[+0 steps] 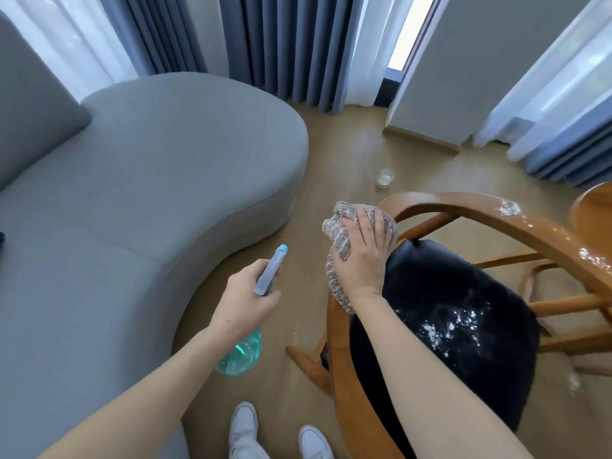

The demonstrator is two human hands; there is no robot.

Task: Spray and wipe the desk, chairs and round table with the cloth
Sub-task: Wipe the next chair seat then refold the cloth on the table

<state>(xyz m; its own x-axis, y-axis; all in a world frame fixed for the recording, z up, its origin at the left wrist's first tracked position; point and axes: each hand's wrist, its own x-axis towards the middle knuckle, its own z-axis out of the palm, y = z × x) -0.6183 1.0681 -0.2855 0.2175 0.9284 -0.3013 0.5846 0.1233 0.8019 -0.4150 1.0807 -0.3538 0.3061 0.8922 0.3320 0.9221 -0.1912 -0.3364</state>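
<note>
**Cloth on the chair rail, spray bottle held beside it**

A curved grey sofa (pixel 149 180) with a nubby fabric fills the left, on a tan wood-look floor (pixel 334 160) before blue-grey pleated curtains (pixel 281 44). The left hand (pixel 243 301) has its fingers curled round a spray bottle (pixel 246 329) with a grey head and clear teal body. The right hand (pixel 362 256), fingers spread fairly wide, presses a mottled woven cloth (pixel 341 233) onto the bent-wood chair (pixel 496 217) at its curved rail. White powder speckles the black seat (pixel 463 326) and the rail. A small glass (pixel 384 177) stands on the floor beyond.
</note>
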